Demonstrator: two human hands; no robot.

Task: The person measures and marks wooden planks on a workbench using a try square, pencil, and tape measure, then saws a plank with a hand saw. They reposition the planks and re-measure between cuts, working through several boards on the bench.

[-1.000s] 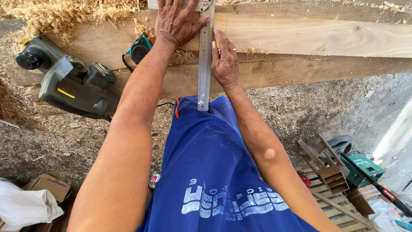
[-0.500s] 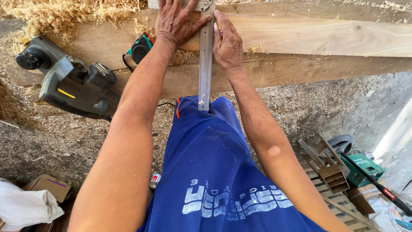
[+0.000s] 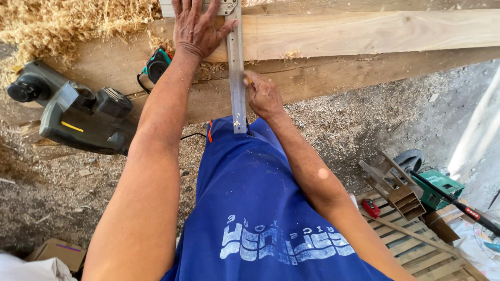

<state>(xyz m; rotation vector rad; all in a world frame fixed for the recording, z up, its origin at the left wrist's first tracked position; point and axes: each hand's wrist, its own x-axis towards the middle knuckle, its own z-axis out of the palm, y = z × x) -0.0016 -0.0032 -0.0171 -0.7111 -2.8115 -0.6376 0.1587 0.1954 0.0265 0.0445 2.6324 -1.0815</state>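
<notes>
Left hand (image 3: 200, 26) spread flat, fingers splayed, at about 11 o'clock in the head view, pressing down on the head of a metal square (image 3: 236, 67); fingertips cut off by the top edge. Steel blade of the square running straight down from 12 o'clock across a pale wooden plank (image 3: 364, 34) and a darker lower board (image 3: 323, 78), overhanging the near edge and ending just above a blue shirt (image 3: 260, 208). Stock of the square mostly hidden under the palm and cropped at the top.

Right hand (image 3: 264, 96) just right of centre, curled closed against the right edge of the blade, over the darker board. A sliver of something yellowish showing at the knuckles, probably a pencil (image 3: 250, 81); too little visible to be certain. Fingers tucked under, so the grip itself hard to read.

Toward 9 o'clock, a dark green power planer (image 3: 83, 117) resting on the sawdust-covered ground, its left end partly masked by shavings. At 10 o'clock, a heap of wood shavings (image 3: 67, 26) on the bench. Between planer and left forearm, a small teal tape measure (image 3: 158, 63), half hidden behind the arm. At 4 o'clock, a slatted pallet (image 3: 416, 250), metal brackets (image 3: 396, 187) and a green tool (image 3: 440, 187), cropped by the frame edge.
</notes>
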